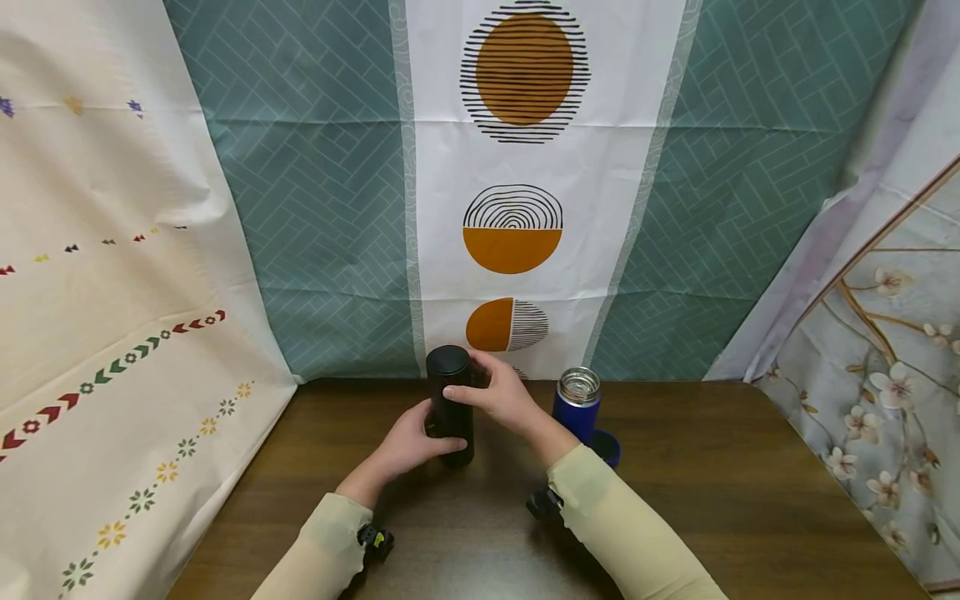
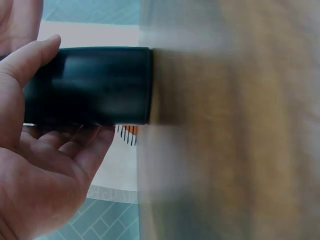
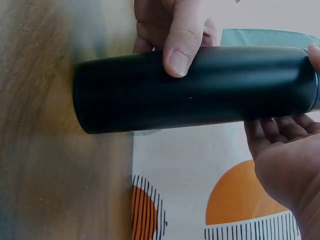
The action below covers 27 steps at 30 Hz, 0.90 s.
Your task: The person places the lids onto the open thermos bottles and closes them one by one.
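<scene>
A tall black vacuum flask [image 1: 453,423] with its black lid [image 1: 448,360] on stands near the back of the table, close to upright. My left hand [image 1: 408,443] grips the lower body, thumb across the front and fingers behind. Higher up, my right hand [image 1: 504,396] holds the flask around its top, with the thumb in front just below the lid. In the right wrist view the flask [image 3: 150,95] spans most of the width, and the right fingers [image 3: 280,129] curl under its upper end. The left wrist view shows its base [image 2: 135,85] close to the tabletop.
A blue flask [image 1: 576,419] with an uncovered steel mouth stands to the right, behind my right forearm. Beside it lies a blue lid [image 1: 606,448], partly hidden by the sleeve. Patterned cloth [image 1: 495,167] hangs along the back edge of the brown wooden table [image 1: 720,467].
</scene>
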### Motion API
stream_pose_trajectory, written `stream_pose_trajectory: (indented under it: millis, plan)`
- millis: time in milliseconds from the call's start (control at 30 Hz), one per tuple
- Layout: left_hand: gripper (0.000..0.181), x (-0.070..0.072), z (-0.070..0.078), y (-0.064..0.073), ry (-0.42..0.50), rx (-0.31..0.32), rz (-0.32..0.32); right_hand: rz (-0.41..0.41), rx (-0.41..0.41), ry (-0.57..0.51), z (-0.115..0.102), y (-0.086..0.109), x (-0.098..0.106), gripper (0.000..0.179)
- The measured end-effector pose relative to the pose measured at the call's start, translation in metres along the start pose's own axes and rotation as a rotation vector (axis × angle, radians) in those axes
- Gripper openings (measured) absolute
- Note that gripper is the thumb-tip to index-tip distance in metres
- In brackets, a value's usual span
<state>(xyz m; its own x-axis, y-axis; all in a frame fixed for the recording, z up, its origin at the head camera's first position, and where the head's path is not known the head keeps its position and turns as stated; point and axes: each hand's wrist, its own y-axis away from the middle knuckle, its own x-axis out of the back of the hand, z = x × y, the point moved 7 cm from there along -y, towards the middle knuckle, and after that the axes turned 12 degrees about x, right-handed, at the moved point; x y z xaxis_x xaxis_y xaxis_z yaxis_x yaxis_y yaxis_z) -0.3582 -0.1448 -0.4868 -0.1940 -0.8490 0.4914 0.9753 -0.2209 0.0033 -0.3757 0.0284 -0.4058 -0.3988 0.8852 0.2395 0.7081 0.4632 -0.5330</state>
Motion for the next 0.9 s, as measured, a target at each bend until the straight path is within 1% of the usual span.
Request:
stream_pose_trajectory:
  millis: [100,200,333,567,600,700,833,900]
  plan:
    - [0.069,-0.002,-0.001,0.002,-0.011,0.003,0.010,-0.004,0.001,0.049,0.003,0.004,0.000,0.067]
    - [0.074,-0.002,-0.002,0.004,-0.034,0.015,0.016,-0.001,-0.017,0.105,0.005,0.010,0.001,0.071]
    - [0.082,-0.002,-0.004,0.010,-0.067,0.031,0.016,0.003,-0.039,0.138,0.009,0.020,0.000,0.076]
    - [0.085,-0.005,-0.002,0.022,-0.139,-0.002,0.034,-0.011,-0.086,0.169,0.013,0.044,0.000,0.080]
    - [0.086,-0.004,-0.002,0.025,-0.152,0.001,0.039,-0.017,-0.088,0.170,0.013,0.047,-0.001,0.080]
    - [0.089,-0.003,0.001,0.032,-0.202,0.023,0.072,-0.039,-0.082,0.190,0.012,0.057,-0.002,0.079]
    - [0.095,0.000,0.004,0.041,-0.313,0.050,0.133,-0.076,-0.064,0.221,0.009,0.068,-0.002,0.080]
    - [0.096,-0.001,0.005,0.045,-0.373,0.049,0.154,-0.100,-0.046,0.228,0.005,0.073,-0.003,0.081]
